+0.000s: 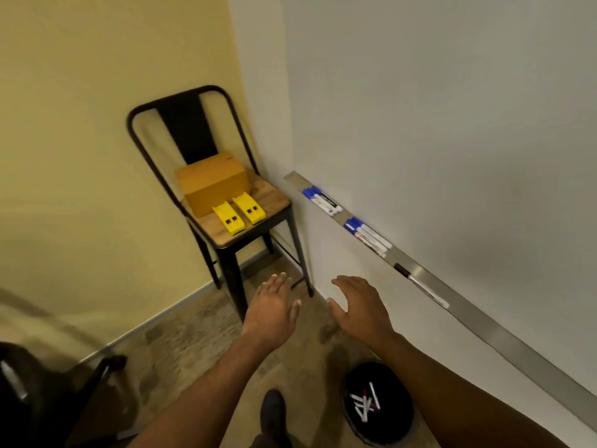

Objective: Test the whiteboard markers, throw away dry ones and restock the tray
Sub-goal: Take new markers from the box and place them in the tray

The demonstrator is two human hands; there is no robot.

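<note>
Along the tray [504, 331] under the whiteboard [452, 124] lie blue markers [323, 199] at its far end and one black marker [420, 284] nearer. Left hand [271, 305] and right hand [358, 305] hang with fingers spread, holding nothing. Thrown-away markers [366, 404] sit inside the black bin [397, 425] on the floor.

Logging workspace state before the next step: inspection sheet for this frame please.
Surface: long metal marker tray under the whiteboard, mostly bare toward the near end.
Job's things: two clusters of blue-capped white markers on the tray; one black-capped marker lying apart; round black bin on the floor holding several markers.
Clutter: black metal chair with wooden seat carrying a brown cardboard box and two yellow plastic cases.
Hands: left hand and right hand open, holding nothing.
Cables: nothing seen.
Surroundings: yellow wall, room corner, a shoe.
</note>
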